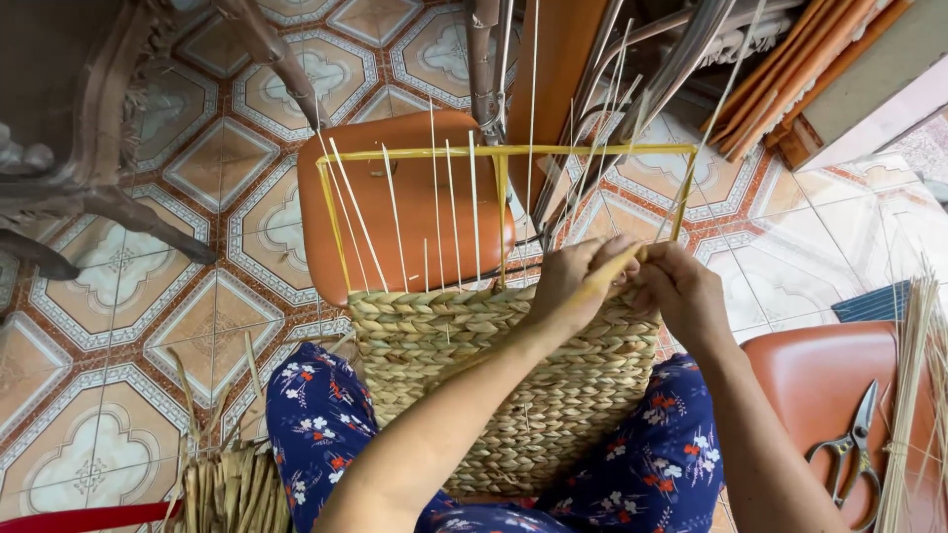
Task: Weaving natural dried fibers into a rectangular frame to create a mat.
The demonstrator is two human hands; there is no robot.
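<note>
A half-woven basket (474,365) of braided straw rests on my lap, between my knees in blue flowered trousers. A yellow wire frame (494,153) rises from its top edge, with several thin pale upright stakes inside it. My left hand (573,276) and my right hand (676,286) meet at the basket's upper right rim. Both pinch a yellowish straw strand (610,271) there, close to the frame's right post. The fingertips are partly hidden behind the strand and each other.
An orange stool (395,197) stands behind the basket on the patterned tile floor. Scissors (851,444) lie on another orange stool at the right, beside a bundle of thin reeds (913,395). Dried straw (227,484) lies at the lower left. Dark wooden furniture legs (109,197) stand at left.
</note>
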